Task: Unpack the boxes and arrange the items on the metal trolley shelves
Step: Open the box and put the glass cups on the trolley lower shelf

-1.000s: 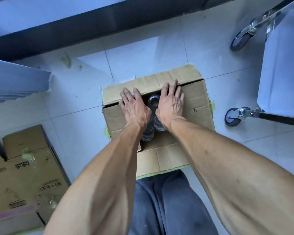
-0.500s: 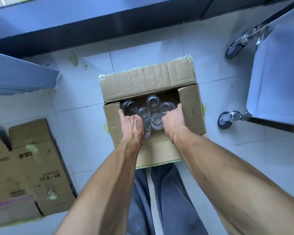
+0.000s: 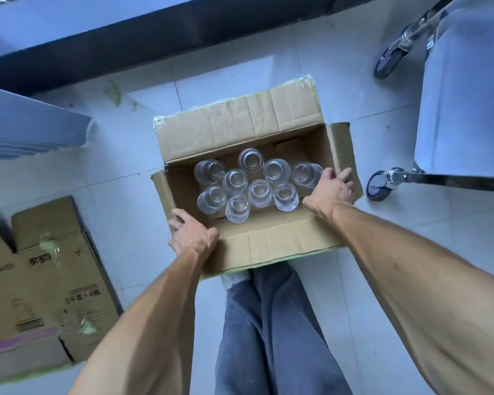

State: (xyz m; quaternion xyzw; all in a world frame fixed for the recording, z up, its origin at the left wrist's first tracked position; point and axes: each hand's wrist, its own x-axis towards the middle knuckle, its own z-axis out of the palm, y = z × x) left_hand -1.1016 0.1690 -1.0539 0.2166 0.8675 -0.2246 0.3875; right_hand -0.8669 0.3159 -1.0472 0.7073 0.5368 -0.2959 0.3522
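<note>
An open cardboard box (image 3: 240, 124) stands on the tiled floor in front of me, all its flaps spread out. Inside it stand several clear glass cups (image 3: 248, 185), seen from above. My left hand (image 3: 193, 236) presses on the near left corner, where the near flap meets the left flap. My right hand (image 3: 331, 188) grips the right flap and holds it outward. The metal trolley (image 3: 465, 109) stands to the right of the box, its lower shelf and two wheels in view.
A second, closed cardboard box (image 3: 40, 295) with printed labels lies on the floor at the left. A pale shelf edge (image 3: 26, 126) juts in from the far left. A dark skirting band (image 3: 154, 38) runs along the wall. My trouser legs (image 3: 268, 323) are below the box.
Both hands moved from the middle of the box outward, left to the near left corner, right to the right flap. The flaps are now spread wide and many more cups show.
</note>
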